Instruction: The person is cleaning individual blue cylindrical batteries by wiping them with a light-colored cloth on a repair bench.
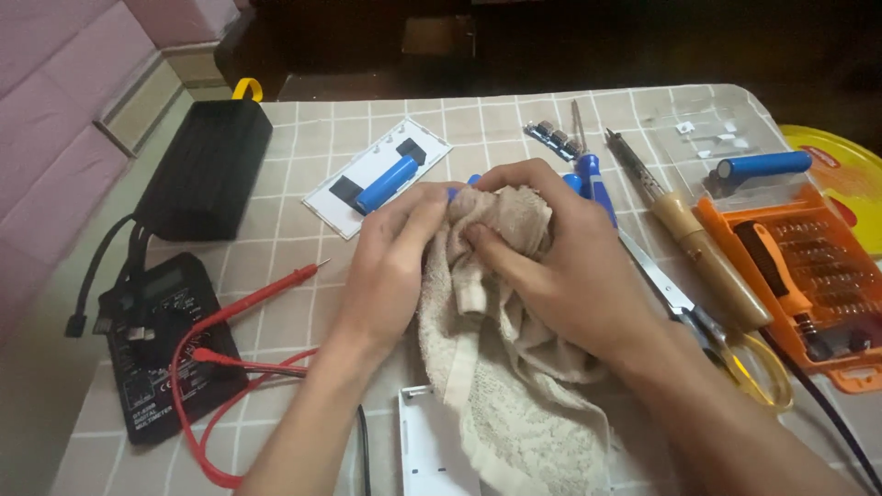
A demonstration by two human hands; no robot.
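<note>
Centre of frame: both hands closed around a bunched beige towel [501,303], with a blue cylindrical cell [459,190] wrapped inside; only its blue end visible between the fingertips, just above the cloth. Left hand [395,253] curled, thumb and fingers pinching the wrapped cell from the left side, apparently to steady it. Right hand [551,248] folded over the top of the towel, fingers pressing cloth down onto the cell, likely for rubbing or wiping its surface. Rest of towel hanging loose toward bottom centre, draped over a white plastic case part [427,450].

Both forearms entering from bottom edge, wrists raised slightly off the checked tablecloth [303,138].

Surroundings: second blue cell lying on a white panel [354,197], upper centre-left. Black multimeter [156,344] with red leads at lower left; black box [207,165] at upper left. Right of hands: scissors [698,317], wooden-handled soldering iron [698,239], orange screwdriver-bit case [813,276] with a third blue cell resting on its clear lid.
</note>
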